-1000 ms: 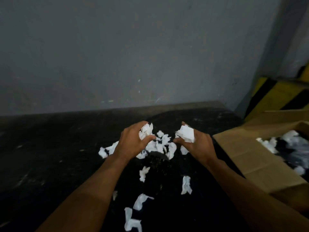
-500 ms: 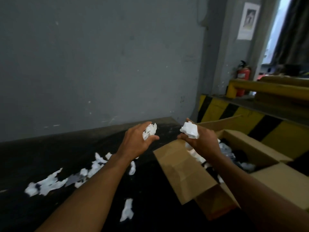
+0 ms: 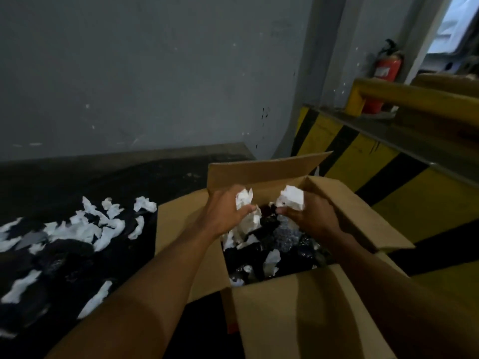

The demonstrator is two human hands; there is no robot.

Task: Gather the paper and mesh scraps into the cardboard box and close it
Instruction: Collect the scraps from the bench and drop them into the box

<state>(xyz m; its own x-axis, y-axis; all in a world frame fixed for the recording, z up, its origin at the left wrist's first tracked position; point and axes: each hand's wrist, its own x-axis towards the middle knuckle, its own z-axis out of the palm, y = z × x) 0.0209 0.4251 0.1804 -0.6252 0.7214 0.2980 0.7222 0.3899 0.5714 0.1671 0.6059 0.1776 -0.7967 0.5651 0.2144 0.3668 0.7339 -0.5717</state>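
Hands are both over the open cardboard box (image 3: 298,314): left hand (image 3: 225,212) and right hand (image 3: 309,217) each clutch a crumpled paper wad (image 3: 243,198), so letting go should drop them straight in. Flaps (image 3: 259,174) splay outward for that; loads more scraps (image 3: 85,229) lie on the floor (image 3: 116,182) left of it.

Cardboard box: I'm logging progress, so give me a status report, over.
Left hand grips left wad, right hand grips right wad, above cardboard box. Flaps open. More scraps lie left of it. Nothing blocking.
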